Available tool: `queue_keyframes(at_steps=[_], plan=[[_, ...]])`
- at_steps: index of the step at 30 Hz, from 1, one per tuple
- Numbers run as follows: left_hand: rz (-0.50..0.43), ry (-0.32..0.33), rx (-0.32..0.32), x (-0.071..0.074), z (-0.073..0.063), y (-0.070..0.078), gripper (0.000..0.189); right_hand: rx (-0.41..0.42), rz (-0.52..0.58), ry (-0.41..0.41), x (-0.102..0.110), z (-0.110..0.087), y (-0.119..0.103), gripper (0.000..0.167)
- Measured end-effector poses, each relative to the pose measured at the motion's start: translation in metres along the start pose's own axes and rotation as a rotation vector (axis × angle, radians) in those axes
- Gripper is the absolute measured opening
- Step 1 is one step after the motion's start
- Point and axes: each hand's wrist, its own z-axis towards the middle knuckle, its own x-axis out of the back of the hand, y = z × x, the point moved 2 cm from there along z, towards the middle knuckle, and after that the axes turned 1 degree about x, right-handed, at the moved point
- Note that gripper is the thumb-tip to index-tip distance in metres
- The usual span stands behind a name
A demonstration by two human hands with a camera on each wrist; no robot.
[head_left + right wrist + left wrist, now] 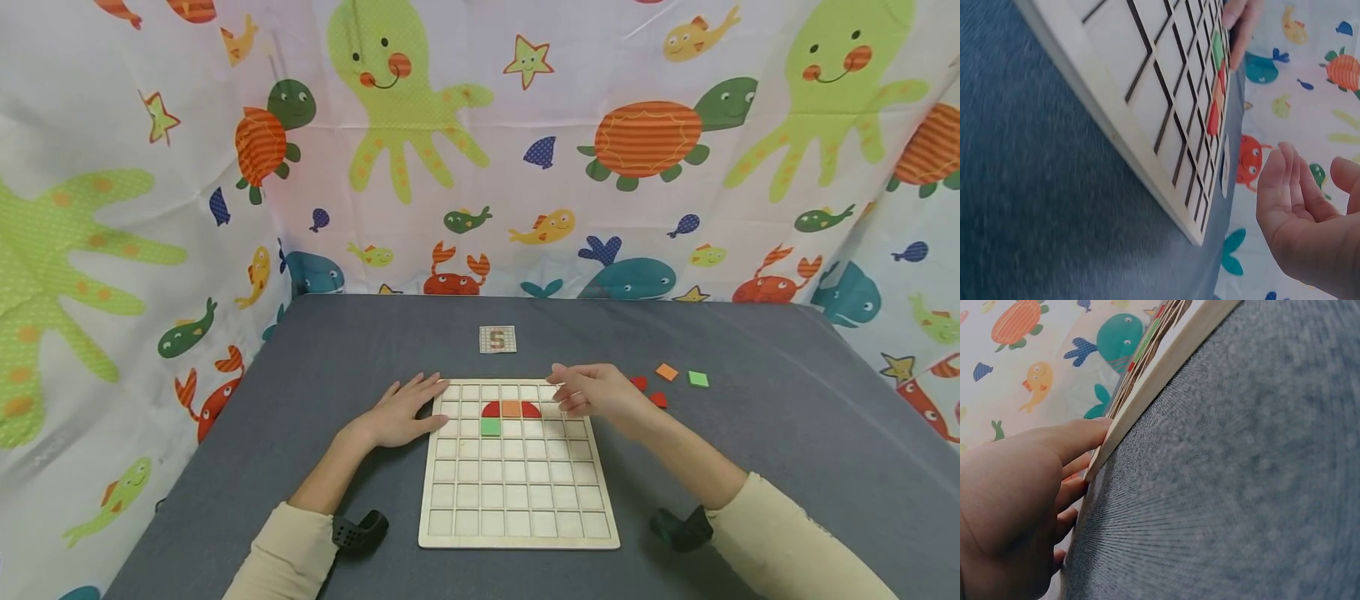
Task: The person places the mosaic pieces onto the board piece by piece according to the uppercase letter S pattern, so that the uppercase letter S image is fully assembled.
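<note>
A wooden grid board (517, 472) lies on the dark cloth. In its second row an orange square tile (512, 408) sits between two rounded red tiles, the left (491, 409) and the right (532, 410). Under the left red one is a green square tile (491, 427). My left hand (401, 415) rests at the board's upper left edge, fingers extended, thumb touching the frame (1124, 425). Over the upper right corner hovers my right hand (600, 392), its fingers loosely bent. The right wrist view shows the thumb apart from the fingers (1279, 181) with nothing between them.
Right of the board lie loose tiles: two red ones, near (658, 400) and far (639, 382), an orange one (667, 372) and a green one (698, 379). A small pattern card (498, 339) with an S-like figure lies behind the board. A printed sea-animal curtain (555, 192) surrounds the table.
</note>
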Motion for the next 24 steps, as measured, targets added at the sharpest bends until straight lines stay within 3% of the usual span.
queue_keyframes(at_steps=[13,24], plan=[[0.008,0.005,0.006,-0.001,0.001,0.000,0.066,0.004,0.105,0.018,0.034,-0.011,0.005,0.067],[0.014,0.003,0.008,0.001,-0.001,0.001,0.066,0.021,0.053,0.015,0.065,-0.017,0.021,0.072]])
